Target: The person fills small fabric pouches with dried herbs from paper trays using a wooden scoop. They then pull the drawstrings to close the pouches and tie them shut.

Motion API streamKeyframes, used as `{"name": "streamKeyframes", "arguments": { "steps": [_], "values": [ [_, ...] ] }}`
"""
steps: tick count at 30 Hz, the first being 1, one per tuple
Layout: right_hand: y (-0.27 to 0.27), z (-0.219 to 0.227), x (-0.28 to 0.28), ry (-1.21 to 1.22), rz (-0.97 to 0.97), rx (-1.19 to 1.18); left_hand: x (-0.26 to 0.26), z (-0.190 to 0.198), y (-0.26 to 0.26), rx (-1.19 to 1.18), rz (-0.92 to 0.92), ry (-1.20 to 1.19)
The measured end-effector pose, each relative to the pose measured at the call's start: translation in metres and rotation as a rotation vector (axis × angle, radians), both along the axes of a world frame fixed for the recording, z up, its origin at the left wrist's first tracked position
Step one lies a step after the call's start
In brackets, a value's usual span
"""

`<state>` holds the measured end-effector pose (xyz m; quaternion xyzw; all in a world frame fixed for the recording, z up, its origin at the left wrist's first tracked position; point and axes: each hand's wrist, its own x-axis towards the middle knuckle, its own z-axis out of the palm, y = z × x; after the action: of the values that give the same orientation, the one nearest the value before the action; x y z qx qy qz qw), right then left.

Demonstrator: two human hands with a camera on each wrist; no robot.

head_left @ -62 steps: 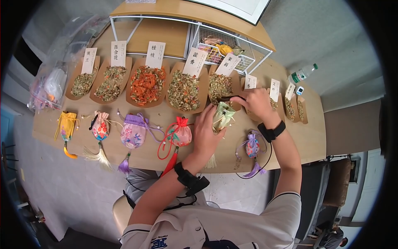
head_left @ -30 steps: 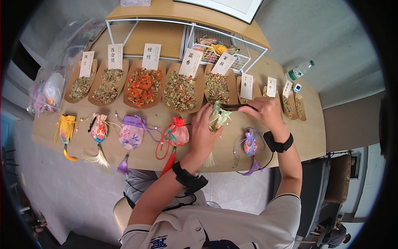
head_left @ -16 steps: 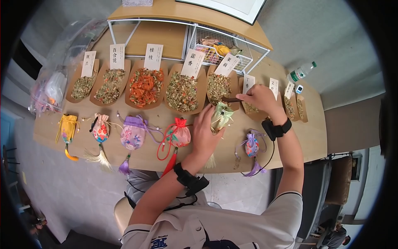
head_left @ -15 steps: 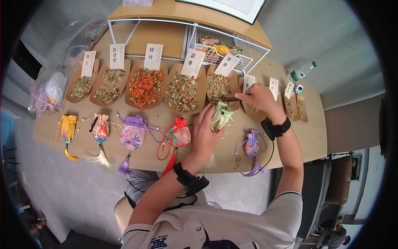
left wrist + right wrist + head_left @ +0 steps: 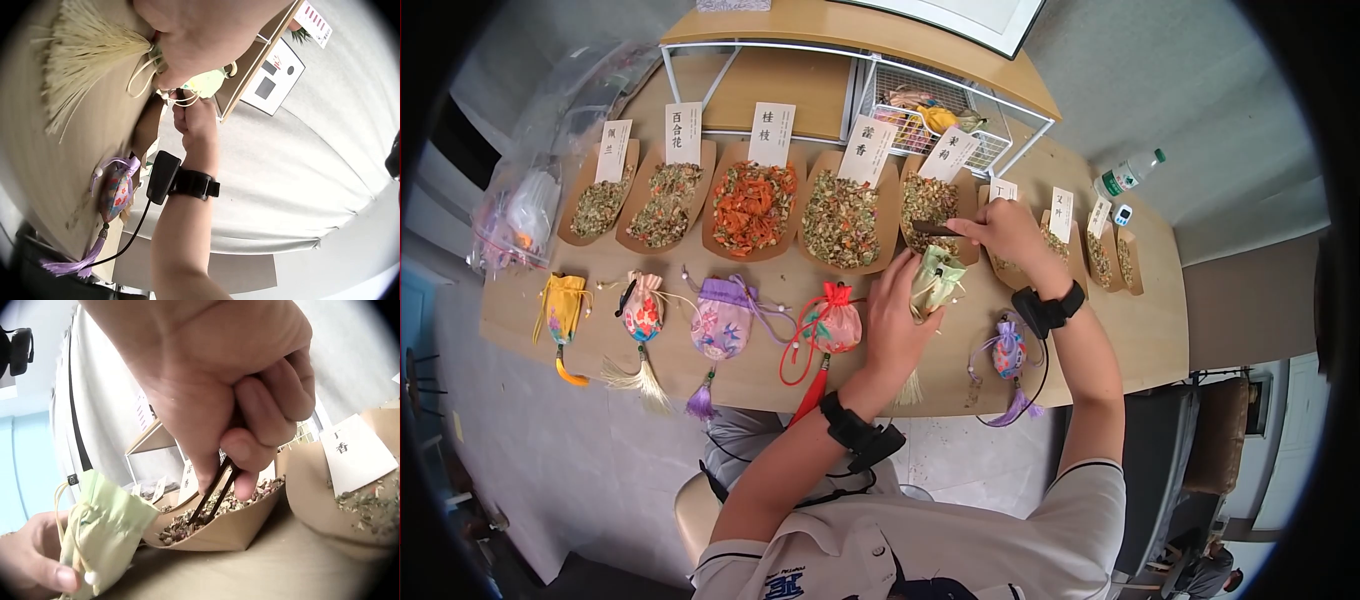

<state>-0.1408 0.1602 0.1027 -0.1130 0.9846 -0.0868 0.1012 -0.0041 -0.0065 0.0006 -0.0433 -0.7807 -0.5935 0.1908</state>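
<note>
My left hand (image 5: 895, 310) grips a pale green drawstring pouch (image 5: 937, 285), its mouth upward beside a tray. Its cream tassel (image 5: 94, 59) hangs below, and loose cords with a white bead show in the right wrist view. My right hand (image 5: 1015, 235) pinches a dark, slim tool (image 5: 940, 229) between thumb and fingers; in the right wrist view it shows two narrow prongs. Their tips reach into the dried herb mix in a brown paper tray (image 5: 234, 534), just beyond the pouch.
More labelled herb trays, one with orange pieces (image 5: 750, 210), stand in a row. Along the front lie several finished-looking tasselled pouches, among them a red one (image 5: 833, 325) and a small purple one (image 5: 1007, 355). A water bottle (image 5: 1130, 175) and a wire basket (image 5: 945, 130) stand behind.
One second ago the tool was at the green pouch's mouth. My right hand has since moved it left and away from me, into the herb tray. The left hand stays put with the pouch.
</note>
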Motion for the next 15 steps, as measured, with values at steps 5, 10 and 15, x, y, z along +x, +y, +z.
{"name": "streamKeyframes", "arguments": {
  "steps": [5, 10, 15],
  "values": [
    [-0.004, -0.013, 0.017, 0.158, -0.037, -0.005, 0.001, 0.002, 0.001, -0.001, 0.011, -0.008],
    [-0.003, -0.009, 0.026, 0.240, -0.056, -0.012, 0.001, 0.002, 0.000, -0.005, 0.010, -0.005],
    [0.012, -0.006, 0.029, 0.380, -0.021, -0.121, 0.001, 0.003, 0.000, 0.006, 0.009, -0.009]
  ]
}}
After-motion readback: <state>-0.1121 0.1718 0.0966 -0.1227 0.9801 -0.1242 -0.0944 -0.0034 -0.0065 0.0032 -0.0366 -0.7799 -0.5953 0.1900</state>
